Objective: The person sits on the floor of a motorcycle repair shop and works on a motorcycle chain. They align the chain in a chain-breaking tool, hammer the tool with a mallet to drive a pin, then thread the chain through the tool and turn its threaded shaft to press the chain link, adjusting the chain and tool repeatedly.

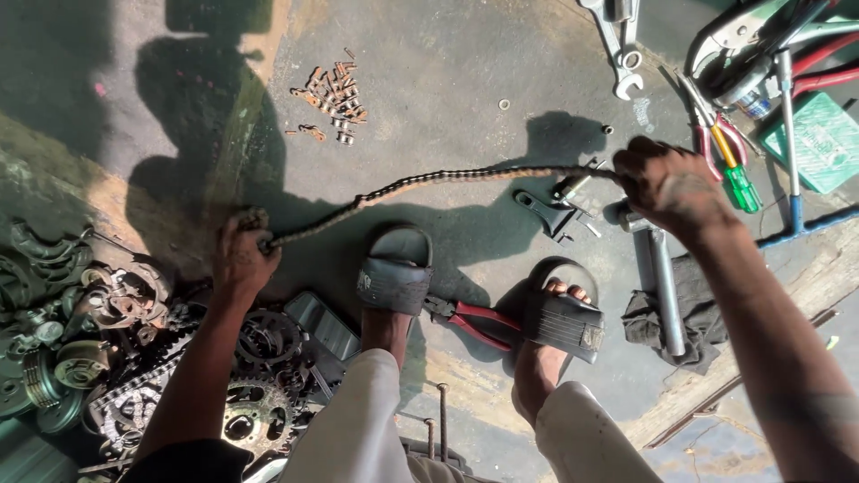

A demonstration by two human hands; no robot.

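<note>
A long rusty drive chain [429, 182] hangs stretched above the concrete floor between my two hands. My left hand [240, 255] grips its left end low near a heap of gears. My right hand [667, 183] is closed on its right end, higher up. Below the chain are my two feet in dark sandals [394, 273], and red-handled pliers [472, 322] lie between them.
Sprockets and gears [259, 358] pile at the lower left. Loose chain links [335, 94] lie at the top. A black chain tool [555, 213], a hammer on a dark rag [667, 300], wrenches [622, 49], screwdrivers [734, 170] and a green box [819, 143] crowd the right.
</note>
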